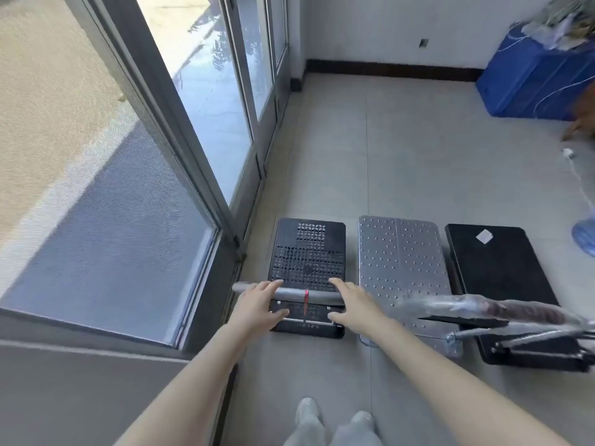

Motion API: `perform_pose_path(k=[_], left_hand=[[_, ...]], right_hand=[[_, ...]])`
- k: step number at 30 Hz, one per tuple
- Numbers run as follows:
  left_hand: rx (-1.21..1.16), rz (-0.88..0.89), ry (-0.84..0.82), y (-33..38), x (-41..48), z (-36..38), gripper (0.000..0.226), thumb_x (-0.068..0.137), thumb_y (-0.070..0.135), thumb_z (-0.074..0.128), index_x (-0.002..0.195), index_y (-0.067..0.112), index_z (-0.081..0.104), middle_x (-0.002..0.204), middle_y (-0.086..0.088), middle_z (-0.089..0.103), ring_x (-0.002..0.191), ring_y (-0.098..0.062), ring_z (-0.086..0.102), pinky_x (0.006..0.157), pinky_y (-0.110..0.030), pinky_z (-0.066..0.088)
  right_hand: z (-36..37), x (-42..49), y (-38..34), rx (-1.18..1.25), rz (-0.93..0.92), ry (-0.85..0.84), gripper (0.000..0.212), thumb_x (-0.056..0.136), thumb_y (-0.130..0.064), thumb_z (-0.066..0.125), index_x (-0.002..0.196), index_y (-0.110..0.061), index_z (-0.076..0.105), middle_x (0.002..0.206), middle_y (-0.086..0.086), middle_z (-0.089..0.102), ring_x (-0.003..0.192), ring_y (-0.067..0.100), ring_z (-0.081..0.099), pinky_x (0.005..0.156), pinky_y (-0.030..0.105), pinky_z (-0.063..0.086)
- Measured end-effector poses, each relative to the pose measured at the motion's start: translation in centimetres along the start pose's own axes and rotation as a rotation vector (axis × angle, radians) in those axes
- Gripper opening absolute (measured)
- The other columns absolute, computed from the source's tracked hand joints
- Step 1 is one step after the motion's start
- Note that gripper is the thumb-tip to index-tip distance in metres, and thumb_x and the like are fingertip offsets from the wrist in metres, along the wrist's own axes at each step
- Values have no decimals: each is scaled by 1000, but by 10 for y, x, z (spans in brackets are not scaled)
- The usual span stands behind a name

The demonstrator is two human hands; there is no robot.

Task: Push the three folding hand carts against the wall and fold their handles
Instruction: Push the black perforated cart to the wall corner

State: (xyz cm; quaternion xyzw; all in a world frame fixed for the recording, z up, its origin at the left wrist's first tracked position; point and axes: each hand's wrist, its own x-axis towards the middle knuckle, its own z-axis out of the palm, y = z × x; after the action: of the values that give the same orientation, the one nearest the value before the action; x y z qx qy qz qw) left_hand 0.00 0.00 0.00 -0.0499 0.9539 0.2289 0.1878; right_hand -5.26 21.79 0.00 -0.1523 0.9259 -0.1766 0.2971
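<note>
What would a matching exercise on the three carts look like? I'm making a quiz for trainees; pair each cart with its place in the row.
Column 1:
1. perforated black cart
2. silver studded cart
3. plain black cart

Column 2:
A. middle of the row
B. farthest from the glass door
C. beside the glass door, with both hands at its handle

Pairs: 1-C, 2-A, 3-B. The left hand and right hand are at the grey handle bar.

Bright window daylight, blurred warped edges
</note>
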Motion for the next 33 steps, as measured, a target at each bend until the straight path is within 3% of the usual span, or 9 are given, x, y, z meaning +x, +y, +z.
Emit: perform_pose_path(k=[10,13,15,17,19,22,26,31,33], left_hand=[[253,-56,-77,-1,49,37,75,78,31,65,143,25,30,139,0,45,133,-26,35,115,-43,22],[352,-97,-111,-8,64,47,72,77,26,65,140,25,31,134,-2,46,132,-26,35,119,-47,12],[375,-116,-106,-17,75,48,64,77,32,65,134,24,38,130,-2,50,130,-26,37,120,-48,11],[373,-91,-82,-23,84,49,42,79,34,63,118,20,52,119,-1,58,121,-26,46,117,-44,20],[356,-53,-74,-26,89,51,22,82,30,58,101,18,61,108,-1,66,110,-26,54,101,-36,35],[375,-37,-63,-28,89,51,17,82,25,54,93,17,64,102,-2,69,103,-27,57,84,-35,38],[409,-42,-47,-31,94,46,18,80,21,53,94,16,63,103,-4,68,103,-27,56,85,-34,39],[401,-43,-48,-31,106,41,18,78,19,53,93,15,63,102,-4,69,101,-28,56,84,-34,38],[409,-40,-58,-27,112,40,18,79,19,53,94,15,63,103,-4,68,102,-28,56,84,-34,38]], right_hand=[[29,48,4,-155,-53,-77,68,82,-35,66,139,-21,32,136,8,46,126,29,43,103,40,36],[40,59,13,-188,-48,-62,43,82,-39,64,115,-18,47,120,9,58,113,30,53,95,38,39],[40,67,15,-162,-29,-30,28,84,-43,60,92,-21,44,110,8,65,104,30,58,84,37,41],[41,75,14,-117,-30,-20,27,84,-42,58,79,-24,39,102,7,68,98,30,61,71,34,37],[45,80,11,-122,-60,-6,24,85,-38,56,72,-24,40,100,8,69,96,30,62,65,31,32],[48,83,9,-156,-90,23,16,86,-36,54,85,-20,54,101,9,70,98,31,62,66,32,31],[47,88,6,-159,-84,16,21,86,-37,54,93,-17,57,104,10,69,100,32,62,73,35,41],[41,100,6,-151,-57,-2,16,86,-34,53,80,-22,43,102,10,70,98,32,62,68,35,36],[37,104,9,-152,-45,13,16,86,-35,53,81,-20,49,101,10,70,97,31,63,68,35,37]])
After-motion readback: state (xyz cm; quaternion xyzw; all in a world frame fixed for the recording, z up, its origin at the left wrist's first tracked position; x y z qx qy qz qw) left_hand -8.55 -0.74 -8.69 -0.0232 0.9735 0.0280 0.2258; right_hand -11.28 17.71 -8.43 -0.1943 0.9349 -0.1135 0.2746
